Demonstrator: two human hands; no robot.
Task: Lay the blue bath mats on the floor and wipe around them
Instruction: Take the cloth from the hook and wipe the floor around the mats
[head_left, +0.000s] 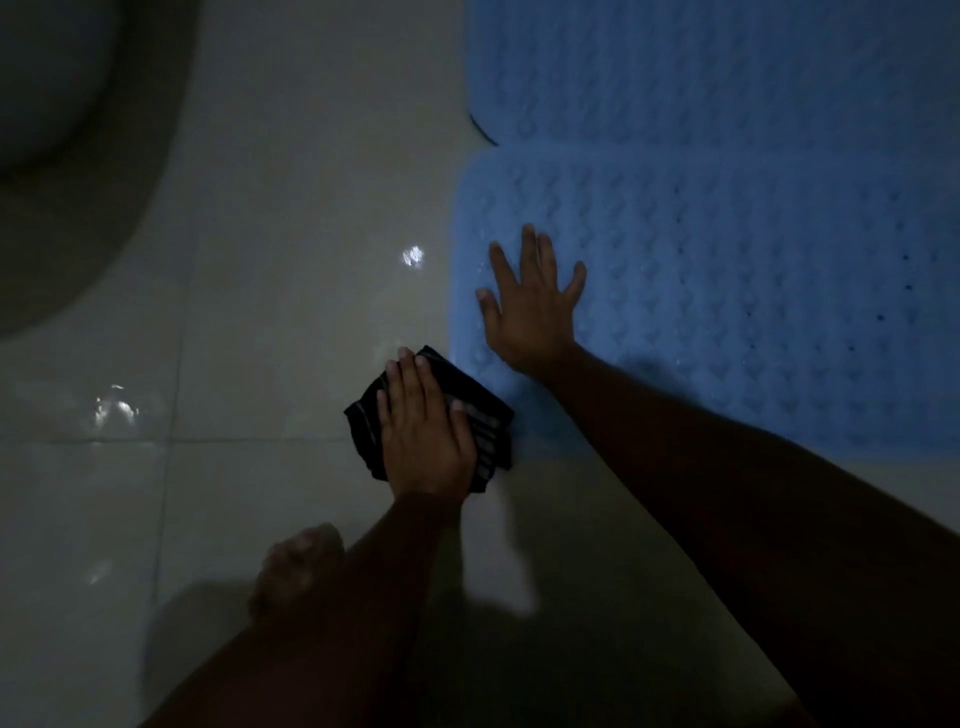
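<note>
Blue bath mats (753, 218), two in all, lie flat on the pale tiled floor (291, 182) and fill the frame from 12 to 4 o'clock. The far mat (727, 73) sits at 1 o'clock and the near mat (753, 332) at 3 o'clock. Their long edges meet, though which one overlaps the other I cannot tell. Both have a bumpy surface, and the near one shows a few small dark holes.

Both of the person's hands are in view. The right hand (530, 317), just past centre toward 2 o'clock, lies palm down on the near mat's left part with its fingers straight and spread. The left hand (426, 431), just below centre toward 7 o'clock, lies flat on the one cloth (366, 423) with its fingers straight and close together. The cloth is dark with pale stripes and folded. It sits on the tile at the near mat's near-left corner, touching that edge.

One bare foot (296, 561), blurred, stands at 7 o'clock. One rounded toilet base (78, 208) curves in at 10 o'clock. Three bright glints show on the tiles, one near centre and two at 8 o'clock.
</note>
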